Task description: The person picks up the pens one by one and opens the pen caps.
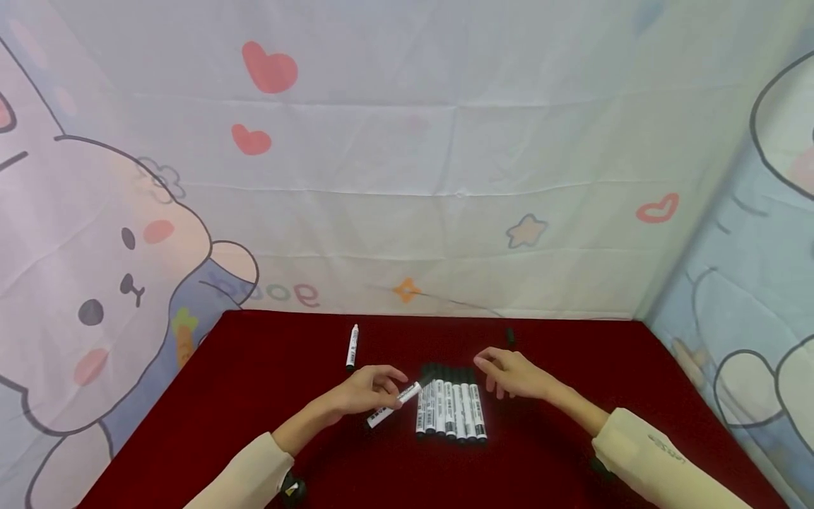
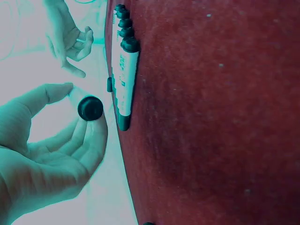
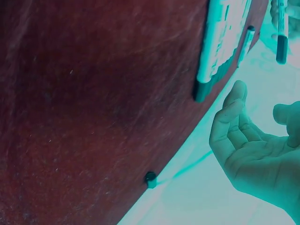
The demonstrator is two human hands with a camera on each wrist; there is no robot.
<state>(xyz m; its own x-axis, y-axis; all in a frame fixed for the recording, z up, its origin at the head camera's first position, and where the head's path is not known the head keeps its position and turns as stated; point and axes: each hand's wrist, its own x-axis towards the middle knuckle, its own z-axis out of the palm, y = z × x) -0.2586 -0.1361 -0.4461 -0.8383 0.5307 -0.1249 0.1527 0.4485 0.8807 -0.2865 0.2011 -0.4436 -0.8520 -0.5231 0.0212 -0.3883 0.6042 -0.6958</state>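
My left hand [image 1: 369, 390] pinches a white marker [image 1: 381, 416] between thumb and fingers, left of the row and raised off the cloth. Its black end [image 2: 90, 108] faces the left wrist camera; a dark cap [image 3: 281, 49] shows at the other end in the right wrist view. Several white markers [image 1: 449, 410] lie side by side in a row, black caps pointing away from me. Close by the row's right end, my right hand [image 1: 518, 375] hovers with relaxed, bent fingers and an empty gap between thumb and fingertips.
An uncapped marker [image 1: 352, 348] lies at the back left of the dark red cloth [image 1: 286, 396]. A loose black cap [image 1: 511, 336] is at the back right. Behind the table hangs a printed curtain [image 1: 407, 155].
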